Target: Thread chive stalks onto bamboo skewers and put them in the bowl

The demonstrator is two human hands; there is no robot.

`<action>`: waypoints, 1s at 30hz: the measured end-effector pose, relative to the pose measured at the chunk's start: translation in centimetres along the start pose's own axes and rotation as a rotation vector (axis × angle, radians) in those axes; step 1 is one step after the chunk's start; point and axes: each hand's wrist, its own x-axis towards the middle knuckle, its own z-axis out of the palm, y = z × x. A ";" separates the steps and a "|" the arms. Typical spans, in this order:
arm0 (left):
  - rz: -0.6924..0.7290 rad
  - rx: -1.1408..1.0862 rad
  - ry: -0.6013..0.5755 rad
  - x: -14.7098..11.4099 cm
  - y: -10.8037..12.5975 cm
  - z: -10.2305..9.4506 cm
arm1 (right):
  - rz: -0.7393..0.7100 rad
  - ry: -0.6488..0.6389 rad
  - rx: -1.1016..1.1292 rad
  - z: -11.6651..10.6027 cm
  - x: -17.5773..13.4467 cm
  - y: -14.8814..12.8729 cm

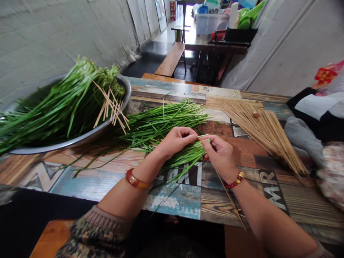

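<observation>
Head feed: I've got the left hand (180, 141) near centre, thumb and fingers pinching the bunch (185, 154) by its stem ends. Right hand (220, 153), at 4 o'clock from it, pinches there too, thumb to index. Bunch sits between and below both, blades trailing to 7 o'clock over the table (107, 184). Lone stick (231, 200) runs from under the right hand to 5 o'clock; I can't quite tell whether those fingers grip it. Pile (166, 120) of greens beyond, 11 o'clock. Basin (128, 91) at 9, heaped with greens, short sticks (111, 107) across its rim. Sheaf (264, 134) of long sticks, 3 o'clock.
</observation>
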 end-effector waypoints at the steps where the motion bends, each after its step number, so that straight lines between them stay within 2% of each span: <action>1: 0.003 -0.002 -0.001 0.0 0.0 0.0 | 0.001 -0.003 -0.001 0.0 0.0 0.0; 13: 0.009 -0.040 0.013 -0.2 0.3 0.1 | 0.006 -0.010 0.003 0.0 0.0 -0.1; 30: 0.078 0.062 0.027 -0.1 -0.2 0.1 | 0.004 0.014 -0.010 0.2 0.1 0.4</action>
